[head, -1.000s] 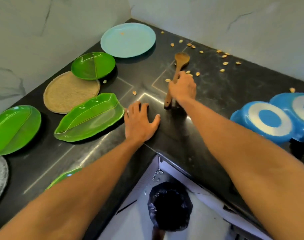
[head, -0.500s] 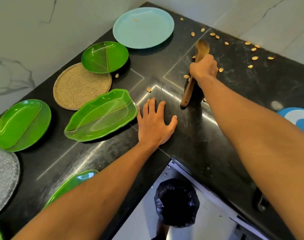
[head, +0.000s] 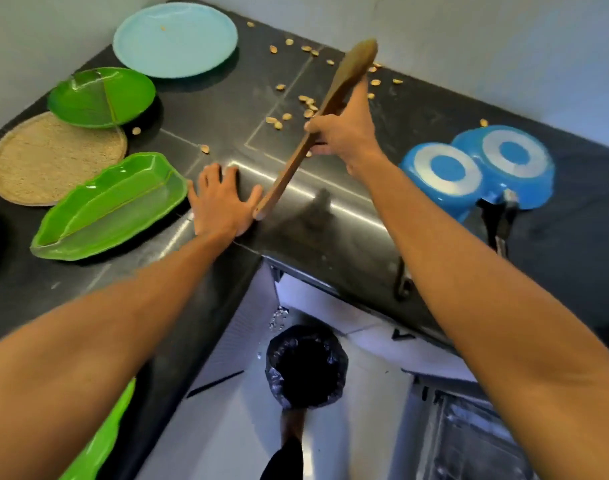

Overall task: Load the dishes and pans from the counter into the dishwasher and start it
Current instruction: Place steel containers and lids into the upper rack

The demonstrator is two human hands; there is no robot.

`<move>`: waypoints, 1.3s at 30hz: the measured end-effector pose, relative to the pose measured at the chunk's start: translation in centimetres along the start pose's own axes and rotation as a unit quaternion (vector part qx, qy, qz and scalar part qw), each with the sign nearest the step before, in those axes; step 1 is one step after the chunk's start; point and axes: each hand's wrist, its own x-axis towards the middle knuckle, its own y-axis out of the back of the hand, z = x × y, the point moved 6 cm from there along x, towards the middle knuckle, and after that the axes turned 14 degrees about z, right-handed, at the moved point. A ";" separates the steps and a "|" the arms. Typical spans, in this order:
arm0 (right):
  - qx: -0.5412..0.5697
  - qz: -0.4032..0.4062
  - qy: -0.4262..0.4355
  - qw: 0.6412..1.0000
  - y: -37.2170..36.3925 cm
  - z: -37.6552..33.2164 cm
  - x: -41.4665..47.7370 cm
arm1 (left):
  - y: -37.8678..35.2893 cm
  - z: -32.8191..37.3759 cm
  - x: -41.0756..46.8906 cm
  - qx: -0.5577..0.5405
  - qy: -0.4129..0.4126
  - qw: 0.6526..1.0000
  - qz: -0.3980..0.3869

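1. The right hand [head: 344, 133] held a wooden spoon [head: 289, 171] above the black tabletop [head: 226, 109], its fingers curled round the handle about midway.
2. The spoon was tilted, with its bowl raised toward the back wall. Its handle end sat low, just beside the thumb of the left hand [head: 220, 202]; whether they touched could not be told.
3. The left hand lay flat on the tabletop near its front corner, fingers straight and slightly spread, holding nothing.
4. Pale shells [head: 306, 102] lay scattered under and behind the spoon.
5. To the left sat a leaf-shaped green dish [head: 109, 206] and a round green dish [head: 102, 97] that overlapped a woven mat [head: 53, 157]. A light blue plate [head: 174, 39] sat at the back.
6. Two blue pans [head: 441, 174] lay bottom-up on the right, side by side.
7. A black-lined bin [head: 306, 365] stood on the floor below.
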 end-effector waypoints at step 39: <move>-0.079 0.594 -0.185 0.779 83.8 28.8 -56.7 | 5.4 57.8 -67.4 -0.305 -0.555 0.711 -0.306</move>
